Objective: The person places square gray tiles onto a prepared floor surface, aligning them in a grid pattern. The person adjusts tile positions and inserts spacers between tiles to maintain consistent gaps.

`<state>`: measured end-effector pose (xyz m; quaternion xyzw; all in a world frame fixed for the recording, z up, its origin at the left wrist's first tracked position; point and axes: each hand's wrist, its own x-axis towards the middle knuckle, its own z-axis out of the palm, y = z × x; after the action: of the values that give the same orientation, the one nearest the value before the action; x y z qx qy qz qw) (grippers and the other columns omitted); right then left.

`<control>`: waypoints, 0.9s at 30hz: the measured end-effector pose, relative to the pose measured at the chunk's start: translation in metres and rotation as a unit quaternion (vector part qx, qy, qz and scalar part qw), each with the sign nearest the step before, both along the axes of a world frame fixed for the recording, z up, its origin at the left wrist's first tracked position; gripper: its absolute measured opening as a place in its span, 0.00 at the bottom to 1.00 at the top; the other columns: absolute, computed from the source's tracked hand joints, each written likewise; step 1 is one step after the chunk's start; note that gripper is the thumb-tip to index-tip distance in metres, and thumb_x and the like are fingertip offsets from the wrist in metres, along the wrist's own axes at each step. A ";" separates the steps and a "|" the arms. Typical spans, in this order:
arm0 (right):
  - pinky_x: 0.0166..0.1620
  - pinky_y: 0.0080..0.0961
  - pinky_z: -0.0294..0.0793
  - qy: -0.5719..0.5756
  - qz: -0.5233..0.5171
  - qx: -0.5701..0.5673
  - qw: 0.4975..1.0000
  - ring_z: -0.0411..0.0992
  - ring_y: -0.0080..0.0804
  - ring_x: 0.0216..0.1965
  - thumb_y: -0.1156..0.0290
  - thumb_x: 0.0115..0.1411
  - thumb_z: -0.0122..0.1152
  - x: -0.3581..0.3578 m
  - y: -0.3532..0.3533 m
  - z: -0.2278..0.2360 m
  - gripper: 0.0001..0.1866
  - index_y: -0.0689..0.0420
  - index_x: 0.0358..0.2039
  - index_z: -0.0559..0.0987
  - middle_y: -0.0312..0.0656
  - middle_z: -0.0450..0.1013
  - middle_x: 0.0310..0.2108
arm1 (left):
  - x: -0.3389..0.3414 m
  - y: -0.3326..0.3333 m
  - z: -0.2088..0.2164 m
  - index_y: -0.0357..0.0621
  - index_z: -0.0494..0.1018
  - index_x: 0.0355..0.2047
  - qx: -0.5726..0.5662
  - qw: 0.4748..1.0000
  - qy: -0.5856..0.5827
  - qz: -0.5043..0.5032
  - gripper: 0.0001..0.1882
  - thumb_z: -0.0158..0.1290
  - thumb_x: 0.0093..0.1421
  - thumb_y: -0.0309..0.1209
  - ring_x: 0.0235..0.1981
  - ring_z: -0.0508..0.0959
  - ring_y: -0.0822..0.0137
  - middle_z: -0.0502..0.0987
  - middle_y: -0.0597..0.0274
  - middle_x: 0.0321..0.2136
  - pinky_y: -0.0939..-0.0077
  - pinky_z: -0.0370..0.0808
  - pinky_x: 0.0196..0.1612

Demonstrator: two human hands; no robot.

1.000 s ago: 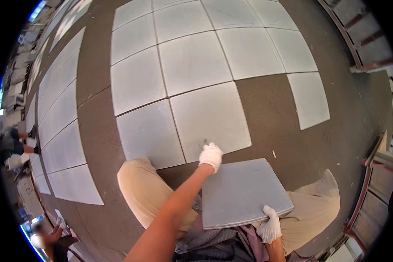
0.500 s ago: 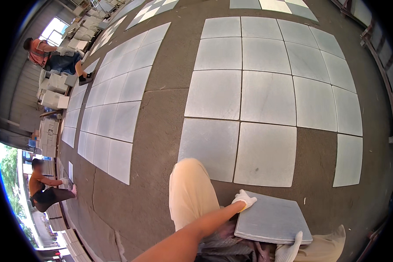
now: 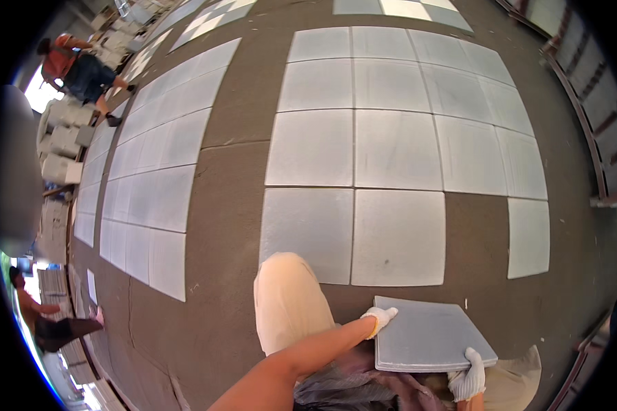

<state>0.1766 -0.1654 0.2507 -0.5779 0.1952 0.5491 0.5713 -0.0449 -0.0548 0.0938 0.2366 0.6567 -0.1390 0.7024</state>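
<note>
A thin stack of grey square stone tiles (image 3: 428,334) rests across my lap, its near edge showing more than one layer. My left hand (image 3: 380,320), in a white knit glove, grips the stack's left edge with the thumb over the top. At the near right corner, my gloved right hand (image 3: 469,378) holds the stack from the side, thumb on the upper face and fingers hidden beneath. Beyond the stack lies a grid of pale grey tiles (image 3: 399,236) on the floor, with a bare gap (image 3: 476,229) in its nearest row beside a single tile (image 3: 528,238).
Another tile grid (image 3: 161,181) lies to the left across a strip of brown floor (image 3: 230,164). One person (image 3: 82,72) in an orange vest stands far left; another person (image 3: 41,318) is low at the left edge. A metal rack (image 3: 583,123) lines the right.
My right hand has come further into view, with its thumb lying on the stack's top. The whole view has shifted, and the person in the vest has changed posture.
</note>
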 end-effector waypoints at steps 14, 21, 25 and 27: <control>0.52 0.43 0.81 -0.188 -0.126 0.040 0.973 0.72 0.46 0.53 0.78 0.58 0.56 0.142 -0.039 0.080 0.26 0.62 0.57 0.63 0.50 0.68 0.53 | 0.211 0.008 0.054 0.28 0.67 0.55 -0.113 0.921 -0.359 0.099 0.30 0.57 0.62 0.41 0.48 0.77 0.60 0.75 0.50 0.50 0.64 0.75 0.51; 0.50 0.33 0.82 -0.232 -0.239 0.090 0.938 0.73 0.39 0.51 0.76 0.60 0.58 0.239 -0.159 0.018 0.22 0.65 0.54 0.66 0.48 0.70 0.51 | 0.366 -0.042 0.061 0.29 0.68 0.52 0.086 0.945 -0.286 -0.135 0.31 0.57 0.57 0.43 0.47 0.76 0.59 0.75 0.48 0.46 0.66 0.71 0.51; 0.51 0.34 0.80 -0.275 -0.337 0.106 0.894 0.73 0.39 0.51 0.73 0.61 0.59 0.246 -0.231 -0.053 0.22 0.64 0.54 0.66 0.47 0.71 0.51 | 0.409 -0.086 0.031 0.30 0.65 0.53 0.118 0.911 -0.311 -0.245 0.32 0.56 0.56 0.42 0.49 0.74 0.56 0.73 0.45 0.47 0.64 0.69 0.54; 0.52 0.36 0.79 -0.227 -0.360 0.108 0.899 0.73 0.39 0.51 0.73 0.61 0.59 0.238 -0.252 -0.095 0.23 0.64 0.55 0.66 0.47 0.70 0.51 | 0.416 -0.102 -0.017 0.31 0.62 0.56 0.100 0.897 -0.318 -0.290 0.33 0.54 0.56 0.42 0.52 0.72 0.54 0.71 0.43 0.51 0.63 0.68 0.55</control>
<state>0.4146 -0.4169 0.1561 -0.5119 0.1946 0.1780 0.8175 0.3710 -0.1568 0.0767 0.5171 0.3107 -0.1875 0.7752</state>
